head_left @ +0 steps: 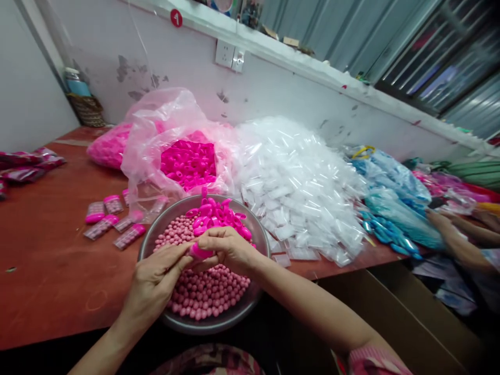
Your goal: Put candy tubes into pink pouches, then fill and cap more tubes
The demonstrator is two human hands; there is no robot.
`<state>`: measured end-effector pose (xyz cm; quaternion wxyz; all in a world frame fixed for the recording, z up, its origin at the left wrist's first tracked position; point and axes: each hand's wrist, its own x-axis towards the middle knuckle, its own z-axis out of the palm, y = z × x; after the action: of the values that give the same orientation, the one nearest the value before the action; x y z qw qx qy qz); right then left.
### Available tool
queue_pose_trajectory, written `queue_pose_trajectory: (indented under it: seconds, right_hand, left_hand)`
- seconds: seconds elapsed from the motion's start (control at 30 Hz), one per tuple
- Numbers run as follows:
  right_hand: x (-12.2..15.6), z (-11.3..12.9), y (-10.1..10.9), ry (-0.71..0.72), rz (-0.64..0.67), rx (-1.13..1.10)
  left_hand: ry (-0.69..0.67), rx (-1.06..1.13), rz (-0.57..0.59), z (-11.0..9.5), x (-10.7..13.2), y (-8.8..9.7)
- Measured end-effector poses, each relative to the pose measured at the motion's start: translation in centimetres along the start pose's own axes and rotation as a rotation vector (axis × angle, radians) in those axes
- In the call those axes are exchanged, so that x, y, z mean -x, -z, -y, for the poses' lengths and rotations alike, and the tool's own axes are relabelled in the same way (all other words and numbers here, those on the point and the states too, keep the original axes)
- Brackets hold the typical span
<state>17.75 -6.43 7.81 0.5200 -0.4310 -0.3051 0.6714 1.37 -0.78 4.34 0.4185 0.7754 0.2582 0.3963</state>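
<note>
Over a metal bowl (213, 327) of pink beads (209, 294), my two hands meet at the fingertips. Between them a bright pink cap (201, 251) shows. My right hand (230, 250) pinches this cap with thumb and fingers. Closed against its other side is my left hand (154, 278); whatever lies inside its fingers is hidden. A heap of loose pink caps (219, 213) rests on the beads at the bowl's far side. Left of the bowl lie several small clear boxes with pink caps (129, 236), filled with beads.
Behind the bowl stands an open plastic bag (144, 151) full of pink caps. A large pile of clear empty boxes (297, 192) spreads to its right. Blue bags (402, 208) and another person's hands (445, 224) are at far right. The red table (50, 271) ends near me.
</note>
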Motion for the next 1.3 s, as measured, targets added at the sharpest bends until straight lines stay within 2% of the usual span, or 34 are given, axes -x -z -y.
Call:
queue_pose_trajectory:
  seconds: [0.17,0.23,0.3,0.33,0.4,0.43,0.5,0.57,0.63,0.7,0.77,0.87,0.93,1.0,1.03,1.07,1.1,1.17,1.23,1.3]
  right_hand:
    - [-0.4,-0.5,-0.9,0.066,-0.037,0.11]
    - [0.0,-0.1,-0.9,0.102,-0.013,0.204]
    - [1.3,0.9,0.2,0.232,-0.024,0.359]
    - [2.3,1.6,1.3,0.323,-0.064,0.47]
    - [4.6,2.9,4.6,0.512,-0.28,0.814]
    - [5.8,3.4,6.7,0.535,-0.42,1.025]
    - [8.0,3.6,11.5,0.455,-0.592,1.484]
    - [9.6,2.8,15.9,0.226,-0.649,1.888]
    - [10.4,1.6,19.3,0.065,-0.654,2.13]
    - [10.7,0.6,21.4,0.021,-0.673,2.236]
    - [10.7,0.3,22.3,0.045,-0.692,2.257]
    - [10.6,1.1,21.3,0.106,-0.71,2.243]
    - [10.5,2.1,19.0,0.223,-0.68,2.203]
    - [10.3,2.9,15.7,0.43,-0.522,2.105]
    - [10.1,3.2,13.8,0.522,-0.389,2.05]
    - [9.8,3.4,11.9,0.553,-0.232,1.999]
    - [9.4,3.5,10.2,0.565,-0.128,1.94]
    - [8.5,3.6,7.2,0.555,-0.021,1.824]
    - [7.7,3.7,5.5,0.505,0.004,1.722]
    - [7.1,3.9,4.8,0.439,0.003,1.639]
  left_hand:
    - [0.045,-0.069,-0.068,0.2,0.5,-0.5]
    - [0.116,-0.063,-0.09,-0.2,0.3,-0.3]
    - [0.219,-0.089,-0.175,-0.8,-0.5,0.7]
    - [0.279,-0.131,-0.245,-1.0,-1.0,1.6]
    - [0.376,-0.27,-0.41,-1.3,-2.4,3.6]
    - [0.393,-0.333,-0.478,-1.4,-3.1,4.5]
    - [0.359,-0.362,-0.526,-1.2,-4.3,5.7]
    - [0.289,-0.301,-0.501,-1.0,-4.8,5.6]
    - [0.218,-0.265,-0.436,-1.0,-4.7,4.3]
    - [0.159,-0.24,-0.313,-1.3,-4.1,2.4]
    - [0.103,-0.193,-0.179,-1.7,-3.5,0.4]
    - [-0.042,-0.162,-0.015,-2.6,-2.8,-1.9]
    - [-0.149,-0.193,0.073,-3.4,-2.5,-3.0]
    - [-0.243,-0.219,0.145,-4.2,-2.4,-4.0]
    - [-0.28,-0.226,0.175,-4.5,-2.4,-4.5]
    - [-0.312,-0.228,0.201,-4.8,-2.3,-4.8]
    - [-0.335,-0.225,0.227,-4.9,-2.2,-5.1]
    - [-0.348,-0.197,0.267,-5.0,-2.1,-5.3]
    - [-0.302,-0.144,0.264,-4.8,-1.8,-4.7]
    - [-0.186,-0.084,0.222,-4.5,-1.6,-3.4]
